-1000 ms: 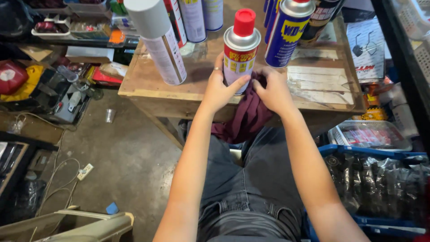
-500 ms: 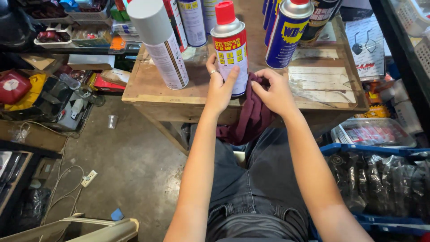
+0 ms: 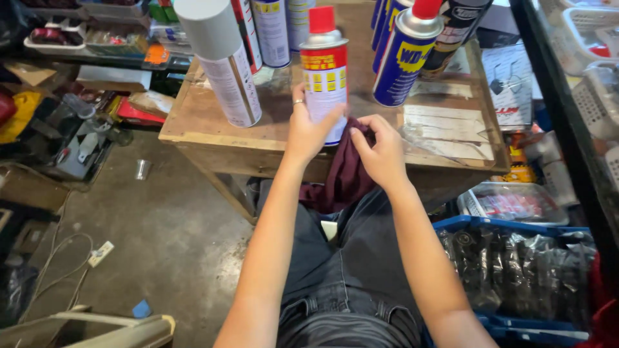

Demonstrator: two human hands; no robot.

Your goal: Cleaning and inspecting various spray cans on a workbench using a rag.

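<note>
My left hand (image 3: pixel 309 129) is wrapped around a silver and red spray can (image 3: pixel 324 71) with a red cap, held upright over the near edge of a wooden table (image 3: pixel 206 129). A ring shows on one finger. My right hand (image 3: pixel 380 145) pinches a dark maroon cloth (image 3: pixel 345 177) against the can's lower side. The cloth hangs down over the table edge toward my lap. Both forearms reach forward from the bottom of the view over my grey trousers.
Other spray cans stand on the table: a tall grey-capped one (image 3: pixel 222 64) at left, a blue and yellow one (image 3: pixel 403 58) at right, several more behind. Paper sheets (image 3: pixel 445 122) lie at right. Blue crates (image 3: pixel 516 270) sit right of my legs. Tools and clutter (image 3: pixel 71 129) cover the floor left.
The can has been set more upright and now sits higher in view. My right hand has moved the cloth closer against the can's base. The camera has shifted slightly.
</note>
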